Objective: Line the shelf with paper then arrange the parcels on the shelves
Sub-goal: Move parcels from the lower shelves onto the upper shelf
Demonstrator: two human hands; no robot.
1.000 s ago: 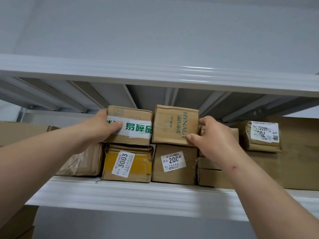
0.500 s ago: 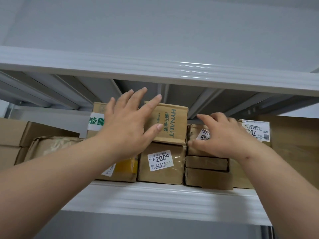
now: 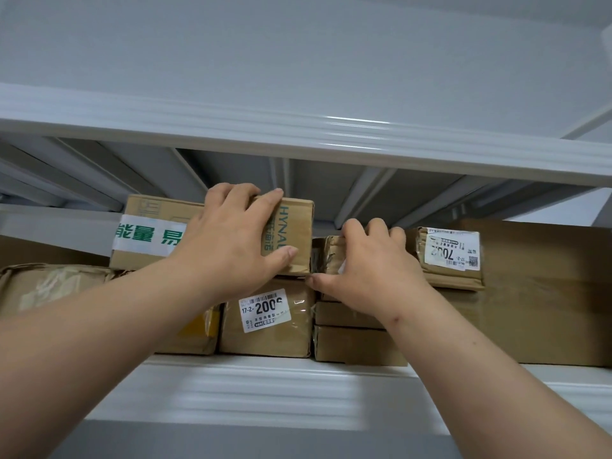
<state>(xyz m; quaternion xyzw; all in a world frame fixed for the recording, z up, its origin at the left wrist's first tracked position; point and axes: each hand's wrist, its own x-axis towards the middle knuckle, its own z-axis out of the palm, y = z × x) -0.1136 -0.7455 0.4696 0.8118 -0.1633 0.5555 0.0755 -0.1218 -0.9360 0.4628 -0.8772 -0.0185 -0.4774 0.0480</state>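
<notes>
both hands (image 3: pixel 231 246) (image 3: pixel 367 273) grip upper parcels (image 3: pixel 298 233), labelled parcels (image 3: pixel 268 323) stacked beneath.

The white metal shelf (image 3: pixel 265 389) is showing a smooth, painted, ribbed front edge, and the white metal upper shelf beam (image 3: pixel 298 134) is gleaming with glossy highlights. The brown cardboard box printed HYNAUT (image 3: pixel 298 233) is looking matt and slightly scuffed. The brown cardboard box with a white and green tape band (image 3: pixel 149 233) is carrying smooth, faintly shiny tape. The brown box with a white paper label 2006 (image 3: pixel 265 319) is shining under clear glossy tape. The crumpled brown paper-wrapped parcel (image 3: pixel 49 286) is looking wrinkled. The small taped brown parcel with a white label (image 3: pixel 450 256) is looking creased, its paper label matt.
</notes>
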